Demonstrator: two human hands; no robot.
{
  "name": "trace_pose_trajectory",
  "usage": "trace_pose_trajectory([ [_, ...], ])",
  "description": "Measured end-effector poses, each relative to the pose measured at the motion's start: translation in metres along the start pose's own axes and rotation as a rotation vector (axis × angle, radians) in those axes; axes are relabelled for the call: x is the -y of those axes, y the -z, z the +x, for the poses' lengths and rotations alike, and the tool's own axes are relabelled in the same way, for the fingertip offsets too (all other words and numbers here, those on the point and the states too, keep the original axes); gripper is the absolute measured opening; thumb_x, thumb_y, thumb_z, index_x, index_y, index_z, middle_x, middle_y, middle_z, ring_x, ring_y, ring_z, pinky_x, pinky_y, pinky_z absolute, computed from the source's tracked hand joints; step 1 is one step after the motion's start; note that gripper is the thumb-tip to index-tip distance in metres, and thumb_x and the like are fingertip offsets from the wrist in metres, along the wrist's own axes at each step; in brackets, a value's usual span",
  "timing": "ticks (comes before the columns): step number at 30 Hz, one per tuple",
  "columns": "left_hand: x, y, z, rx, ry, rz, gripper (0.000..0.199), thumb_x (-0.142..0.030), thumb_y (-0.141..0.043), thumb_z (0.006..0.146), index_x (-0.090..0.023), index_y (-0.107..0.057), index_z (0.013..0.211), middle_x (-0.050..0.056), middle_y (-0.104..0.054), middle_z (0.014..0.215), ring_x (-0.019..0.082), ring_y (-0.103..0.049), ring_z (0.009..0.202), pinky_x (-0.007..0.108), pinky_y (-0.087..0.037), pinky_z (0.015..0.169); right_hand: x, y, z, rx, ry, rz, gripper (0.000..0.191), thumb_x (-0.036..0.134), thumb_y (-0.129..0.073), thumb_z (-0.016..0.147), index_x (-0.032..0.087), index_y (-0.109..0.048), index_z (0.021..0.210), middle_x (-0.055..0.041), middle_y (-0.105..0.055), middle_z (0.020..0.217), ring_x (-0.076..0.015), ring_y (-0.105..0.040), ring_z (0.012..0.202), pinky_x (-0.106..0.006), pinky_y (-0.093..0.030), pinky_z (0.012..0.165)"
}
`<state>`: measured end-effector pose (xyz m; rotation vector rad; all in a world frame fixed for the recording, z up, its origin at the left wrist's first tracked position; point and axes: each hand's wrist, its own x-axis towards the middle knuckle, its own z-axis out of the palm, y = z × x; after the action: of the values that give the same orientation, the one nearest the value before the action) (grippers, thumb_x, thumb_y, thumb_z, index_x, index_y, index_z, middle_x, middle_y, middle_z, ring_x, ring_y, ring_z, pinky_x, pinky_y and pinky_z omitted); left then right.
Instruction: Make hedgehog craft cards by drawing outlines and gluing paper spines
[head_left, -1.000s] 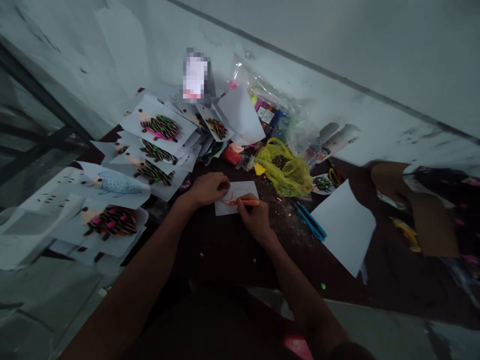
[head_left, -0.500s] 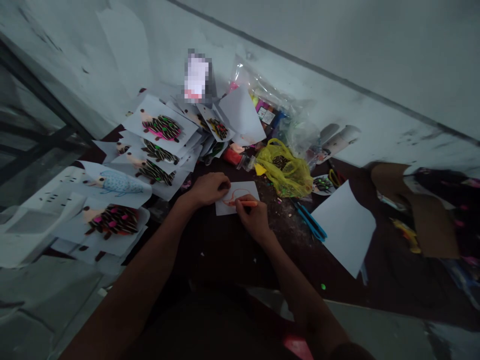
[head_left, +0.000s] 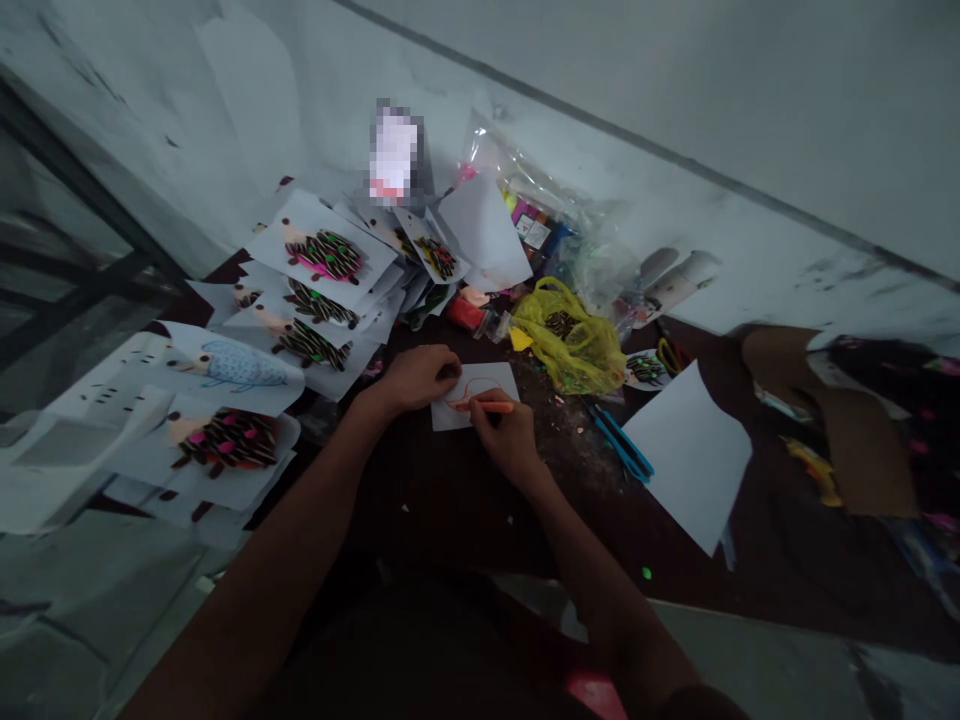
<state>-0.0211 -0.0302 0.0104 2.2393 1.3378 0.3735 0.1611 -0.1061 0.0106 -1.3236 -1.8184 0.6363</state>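
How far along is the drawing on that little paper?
Early on. Finished-looking hedgehog cards lie piled nearby. Now the right hand draws with an orange pencil on a small paper, which the left hand steadies. Left: that paper shows only an outline, no spines yet.

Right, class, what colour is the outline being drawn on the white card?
Orange-red, clearest in the head view: the outline on the white card.

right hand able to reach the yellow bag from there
Likely yes: the right hand is close to the yellow bag, with only flat paper and table between, though it's holding an orange pencil.
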Motion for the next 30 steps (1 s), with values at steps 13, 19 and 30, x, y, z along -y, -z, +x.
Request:
trace_pose_trajectory([
  [13, -0.0002, 0.0015, 0.0002, 0.008, -0.005, 0.008, 0.024, -0.025, -0.054, 0.081, -0.021, -0.071, 0.097, 0.005, -0.071, 0.101, 0.02, -0.065, 0.092, 0.029, -0.049, 0.078, -0.0018, 0.0053, -0.0008, -0.043, -0.041, -0.048, 0.022, 0.033, -0.054, 0.09, 0.021, -0.067, 0.076, -0.0026, -0.071, 0.073, -0.0155, -0.066, 0.066, -0.025, -0.051, 0.065],
  [19, -0.0013, 0.001, 0.0001, 0.005, 0.005, 0.009, 0.025, -0.024, -0.054, 0.081, -0.02, -0.072, 0.098, 0.006, -0.07, 0.101, 0.022, -0.065, 0.093, 0.03, -0.049, 0.079, -0.0025, 0.0044, -0.0004, -0.037, 0.0, -0.026, 0.022, 0.031, -0.055, 0.091, 0.02, -0.067, 0.076, -0.0027, -0.071, 0.074, -0.0153, -0.068, 0.067, -0.025, -0.05, 0.065],
  [30, -0.0022, 0.0027, -0.0001, 0.012, 0.002, 0.015, 0.023, -0.024, -0.054, 0.082, -0.02, -0.071, 0.097, 0.006, -0.07, 0.103, 0.022, -0.065, 0.096, 0.03, -0.049, 0.081, -0.0021, 0.0057, -0.0011, -0.03, -0.048, 0.0, 0.021, 0.032, -0.055, 0.09, 0.021, -0.067, 0.076, -0.0031, -0.072, 0.075, -0.0165, -0.068, 0.069, -0.027, -0.052, 0.067],
])
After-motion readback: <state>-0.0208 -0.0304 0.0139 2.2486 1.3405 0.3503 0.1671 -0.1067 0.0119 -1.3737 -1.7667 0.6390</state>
